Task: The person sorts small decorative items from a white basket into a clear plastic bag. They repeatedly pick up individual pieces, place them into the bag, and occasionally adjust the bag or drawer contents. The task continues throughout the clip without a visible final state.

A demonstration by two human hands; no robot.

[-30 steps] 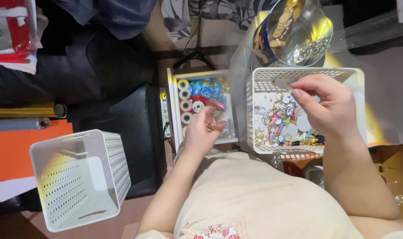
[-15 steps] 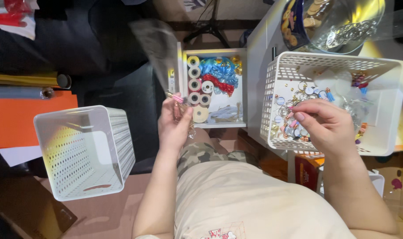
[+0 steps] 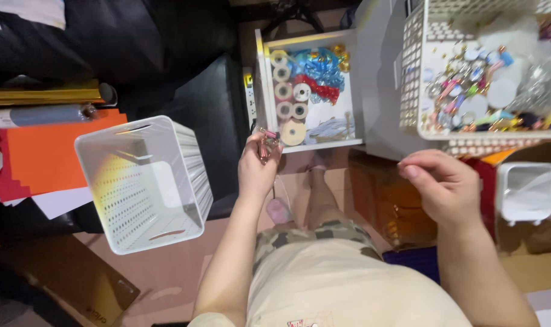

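1. Pinkish-brown flooring runs under a crowded craft corner, seen from above past the person's pale shirt and camouflage shorts; dark furniture fills the top left.
2. An empty white plastic bin (image 3: 145,181) with perforated walls and slotted handles stands on the floor at left, tilted toward the camera.
3. Beside it lie flat orange paper sheets (image 3: 45,154), with a gold roll (image 3: 45,95) and a silvery-grey roll (image 3: 39,115) just above them.
4. A shallow white tray (image 3: 263,79) at centre holds a column of tape and ribbon spools (image 3: 284,100), a tangle of shiny blue ribbon (image 3: 318,63) and a strip of red trim (image 3: 321,91).
5. The left hand (image 3: 257,169) is raised just below that tray, fingers curled shut around a small clear, pink-tinted trinket (image 3: 266,144) that pokes out above the fingertips; its exact kind is too small to tell.
6. A white lattice-sided basket (image 3: 411,72) at upper right is heaped with small mixed bits: round badges, beads, glittery pieces and clear wrappers.
7. The right hand (image 3: 445,188) hovers just below that basket, fingers loosely curled with thumb against forefinger; whether it pinches anything cannot be told.
8. Two small white tubs (image 3: 529,194) sit at the right edge, near the right hand.
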